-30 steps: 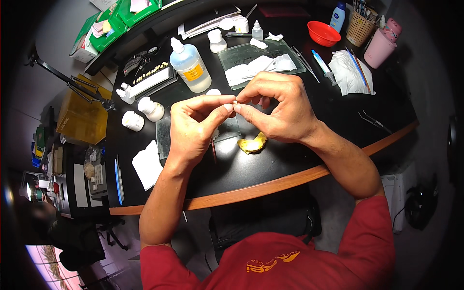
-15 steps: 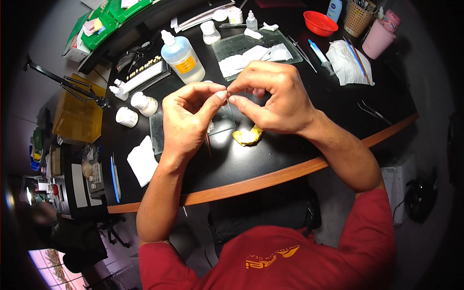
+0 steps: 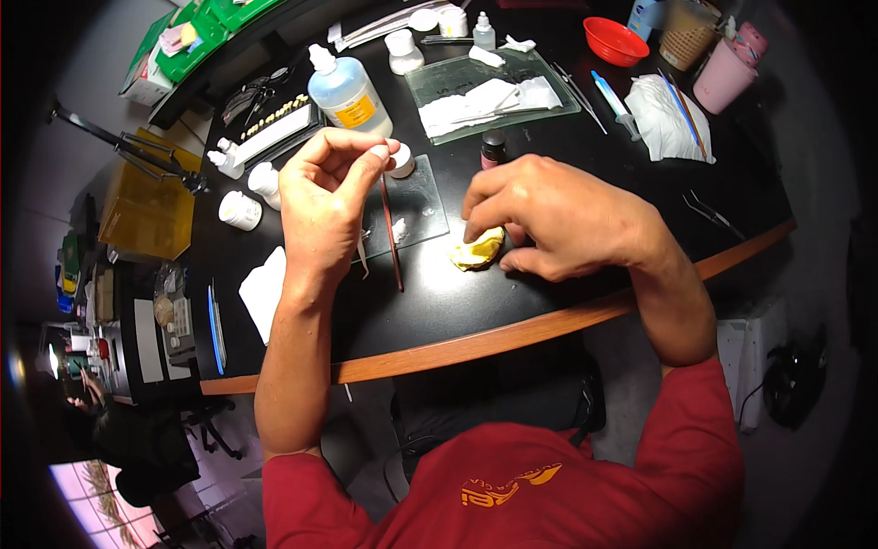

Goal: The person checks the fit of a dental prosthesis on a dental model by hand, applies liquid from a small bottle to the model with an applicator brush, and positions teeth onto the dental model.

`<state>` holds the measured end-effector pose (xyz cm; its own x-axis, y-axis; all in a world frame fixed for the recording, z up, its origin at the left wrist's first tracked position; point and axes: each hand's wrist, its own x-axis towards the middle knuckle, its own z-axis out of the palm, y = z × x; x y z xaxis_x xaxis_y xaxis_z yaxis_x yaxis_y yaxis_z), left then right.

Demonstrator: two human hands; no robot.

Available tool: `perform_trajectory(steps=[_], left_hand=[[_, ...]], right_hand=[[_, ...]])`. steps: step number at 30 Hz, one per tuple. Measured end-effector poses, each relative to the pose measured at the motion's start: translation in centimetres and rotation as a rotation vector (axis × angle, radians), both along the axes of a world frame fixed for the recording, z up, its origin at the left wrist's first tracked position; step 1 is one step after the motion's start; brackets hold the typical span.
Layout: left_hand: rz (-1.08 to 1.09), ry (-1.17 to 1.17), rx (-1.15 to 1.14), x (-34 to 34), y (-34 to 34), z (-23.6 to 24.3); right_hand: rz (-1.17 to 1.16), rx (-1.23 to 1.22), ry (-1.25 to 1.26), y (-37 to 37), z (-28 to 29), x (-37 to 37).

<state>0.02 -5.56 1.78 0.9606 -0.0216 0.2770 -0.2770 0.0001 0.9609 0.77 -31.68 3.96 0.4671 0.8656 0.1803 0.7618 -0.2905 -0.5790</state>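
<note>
My left hand [image 3: 320,206] is raised over the glass slab [image 3: 422,197], thumb and forefinger pinched together. What they hold is too small to make out. Below its fingertips, a thin reddish-brown stick [image 3: 390,229] lies across the slab's edge. My right hand [image 3: 572,220] is low over the table, its fingertips on one side of a small curved yellow piece [image 3: 480,251] and its thumb at the other. Part of that piece is hidden by the fingers. A small white jar [image 3: 401,161] stands beside my left fingertips. Behind my right hand is a dark little bottle [image 3: 494,148].
A large clear bottle [image 3: 352,96] stands behind my left hand, with white jars [image 3: 240,210] to its left. Farther back, a second glass plate [image 3: 448,91] carries white tissues. A syringe [image 3: 615,105], tweezers [image 3: 713,215] and a red bowl [image 3: 615,42] lie right. The wooden table edge [image 3: 512,341] runs nearest me.
My hands have parted. The right came down and to the right onto the yellow piece, which is slightly shifted. The left moved a little left and up, still pinching.
</note>
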Motion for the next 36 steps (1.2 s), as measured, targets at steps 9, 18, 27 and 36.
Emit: perform_trajectory(steps=[9,18,27,36], left_hand=[[0.065,-0.012,0.003,0.9,1.0,0.0],[-0.023,0.054,-0.074,0.8,0.6,-0.1],[-0.125,0.107,-0.306,0.3,0.9,0.0],[-0.162,0.086,-0.323,0.3,0.6,0.1]], right_hand=[[-0.105,-0.2,-0.089,0.9,-1.1,0.6],[-0.243,0.368,0.209,1.2,-0.1,0.7],[-0.358,0.605,0.191,1.4,-0.1,0.6],[-0.433,0.638,0.303,1.8,-0.4,0.6]])
